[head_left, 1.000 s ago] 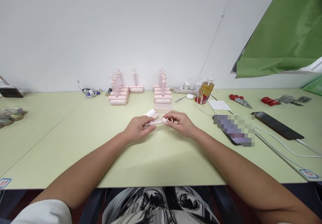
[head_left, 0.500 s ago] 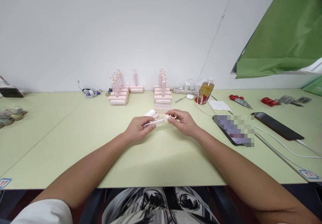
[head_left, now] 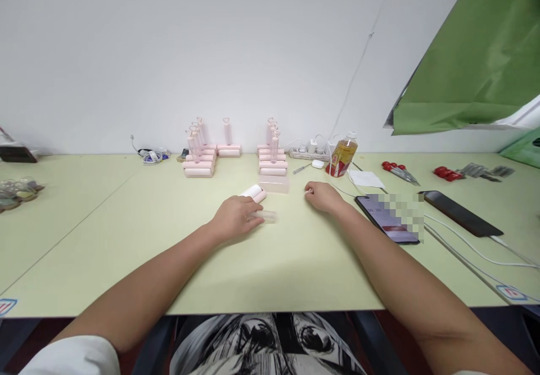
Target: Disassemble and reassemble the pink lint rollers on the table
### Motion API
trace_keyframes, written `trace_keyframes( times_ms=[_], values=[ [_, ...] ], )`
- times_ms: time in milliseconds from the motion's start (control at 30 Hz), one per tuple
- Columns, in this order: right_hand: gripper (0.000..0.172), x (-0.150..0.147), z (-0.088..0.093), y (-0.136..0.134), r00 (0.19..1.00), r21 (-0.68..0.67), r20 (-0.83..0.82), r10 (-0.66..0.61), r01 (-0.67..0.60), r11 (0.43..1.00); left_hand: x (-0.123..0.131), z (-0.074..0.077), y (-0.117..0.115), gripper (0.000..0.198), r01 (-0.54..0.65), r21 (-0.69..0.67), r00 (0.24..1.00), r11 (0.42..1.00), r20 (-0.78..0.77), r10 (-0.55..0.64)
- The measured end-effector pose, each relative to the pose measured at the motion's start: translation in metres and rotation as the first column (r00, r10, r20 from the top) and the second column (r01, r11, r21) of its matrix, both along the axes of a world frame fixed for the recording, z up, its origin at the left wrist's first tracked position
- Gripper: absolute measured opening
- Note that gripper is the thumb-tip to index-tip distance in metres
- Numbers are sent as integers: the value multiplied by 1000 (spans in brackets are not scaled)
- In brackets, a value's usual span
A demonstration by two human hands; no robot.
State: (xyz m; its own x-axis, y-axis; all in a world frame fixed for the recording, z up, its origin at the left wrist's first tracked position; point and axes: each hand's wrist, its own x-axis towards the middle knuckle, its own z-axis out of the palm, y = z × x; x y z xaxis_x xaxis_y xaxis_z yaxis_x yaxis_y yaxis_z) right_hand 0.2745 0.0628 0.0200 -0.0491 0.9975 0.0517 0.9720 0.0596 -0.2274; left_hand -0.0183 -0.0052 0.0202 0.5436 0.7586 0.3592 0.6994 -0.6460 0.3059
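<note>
Left hand point(head_left: 236, 216) holds clear tube point(head_left: 269, 216) at desk point(head_left: 105, 229) | right hand point(head_left: 324, 196), now drawn right, grips mostly hidden pale cap point(head_left: 308, 191) | pieces well apart, tube uncapped

Clear tube point(head_left: 269, 216), blurred, roughly crosswise, near slanted white-and-pink roller point(head_left: 253, 193), small pale piece point(head_left: 309, 191) apart, mostly hidden

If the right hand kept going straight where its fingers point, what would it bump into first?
Probably the pale see-through piece just in front of a pink roller. The right hand points left and slightly away, though depth is hard to judge.
</note>
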Motion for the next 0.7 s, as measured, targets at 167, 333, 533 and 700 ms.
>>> trace_keyframes(
  times_ms=[167,333,533,700],
  values=[
    [62,2,1,-2,1000,-19,-15,16,-16,1000,8,4,-7,18,53,78,982,996,-187,-37],
    [71,3,14,-10,996,-1,-37,-76,76,997,15,4,-13,23,8,69,939,998,-345,16],
    [23,-24,29,-35,955,71,-228,189,-178,982,21,3,-17,26,-64,130,963,989,-253,96],
    [18,-41,27,-53,849,-324,-283,445,-522,789,2,10,3,42,-313,165,946,935,-31,322]
  ],
)
